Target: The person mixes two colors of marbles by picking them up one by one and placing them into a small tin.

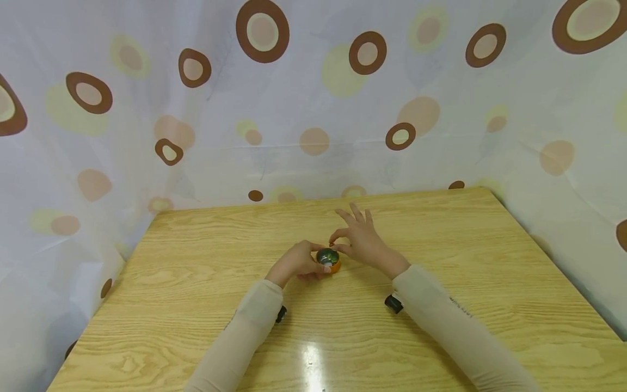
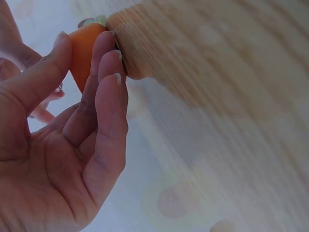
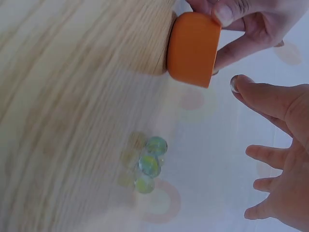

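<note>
Looking down from the head camera, the left hand [image 1: 300,262] grips a small orange cup [image 1: 330,259] standing on the wooden table [image 1: 196,283]; the right hand [image 1: 360,239] pinches thumb and forefinger just above the cup's rim, other fingers spread.

Left wrist view: thumb and fingers [image 2: 104,67] clamp the orange cup [image 2: 84,50] against the tabletop.

Right wrist view: the left hand [image 3: 246,21] grasps the cup [image 3: 193,48], while three glass marbles [image 3: 148,164] lie clustered on the table, apart from it. Whether the right hand [image 3: 280,159] pinches anything cannot be told.
</note>
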`<action>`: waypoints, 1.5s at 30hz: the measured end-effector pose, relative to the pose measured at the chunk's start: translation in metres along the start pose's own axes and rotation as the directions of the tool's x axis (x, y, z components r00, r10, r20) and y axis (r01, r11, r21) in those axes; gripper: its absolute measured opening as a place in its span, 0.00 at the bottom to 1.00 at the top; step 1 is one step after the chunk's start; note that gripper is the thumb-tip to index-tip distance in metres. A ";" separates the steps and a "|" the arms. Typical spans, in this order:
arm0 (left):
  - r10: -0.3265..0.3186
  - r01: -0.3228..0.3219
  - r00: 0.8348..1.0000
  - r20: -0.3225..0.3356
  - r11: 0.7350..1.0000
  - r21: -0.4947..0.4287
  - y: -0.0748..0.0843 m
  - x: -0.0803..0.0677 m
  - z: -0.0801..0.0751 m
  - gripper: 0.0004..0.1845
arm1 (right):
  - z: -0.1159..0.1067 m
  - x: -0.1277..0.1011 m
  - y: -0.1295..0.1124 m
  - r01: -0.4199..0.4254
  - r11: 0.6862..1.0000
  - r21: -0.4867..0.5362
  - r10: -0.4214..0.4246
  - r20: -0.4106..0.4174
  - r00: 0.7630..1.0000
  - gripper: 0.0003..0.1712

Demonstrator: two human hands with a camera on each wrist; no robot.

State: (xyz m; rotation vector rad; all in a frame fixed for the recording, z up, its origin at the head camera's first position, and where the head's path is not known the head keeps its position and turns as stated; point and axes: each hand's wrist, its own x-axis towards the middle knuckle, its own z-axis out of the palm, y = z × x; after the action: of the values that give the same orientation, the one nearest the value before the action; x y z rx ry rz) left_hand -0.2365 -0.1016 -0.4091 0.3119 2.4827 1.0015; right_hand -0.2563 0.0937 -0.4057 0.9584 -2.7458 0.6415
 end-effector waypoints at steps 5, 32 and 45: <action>0.014 -0.014 1.000 0.003 1.000 -0.007 -0.002 0.001 0.000 0.36 | 0.004 -0.001 -0.006 0.019 1.000 -0.011 -0.019 0.028 0.999 0.08; 0.012 -0.012 1.000 -0.003 1.000 -0.006 -0.001 -0.001 0.001 0.36 | 0.007 -0.001 -0.007 0.002 1.000 0.000 -0.002 0.053 0.999 0.10; 0.007 -0.007 1.000 -0.010 1.000 -0.009 -0.001 -0.002 0.001 0.36 | -0.013 -0.005 0.010 -0.050 0.998 0.036 0.050 0.007 0.999 0.08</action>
State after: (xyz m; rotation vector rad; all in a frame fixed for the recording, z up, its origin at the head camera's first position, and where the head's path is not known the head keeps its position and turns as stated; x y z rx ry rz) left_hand -0.2347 -0.1021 -0.4098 0.3135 2.4869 1.0197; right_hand -0.2581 0.1092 -0.3988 0.9029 -2.7812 0.6997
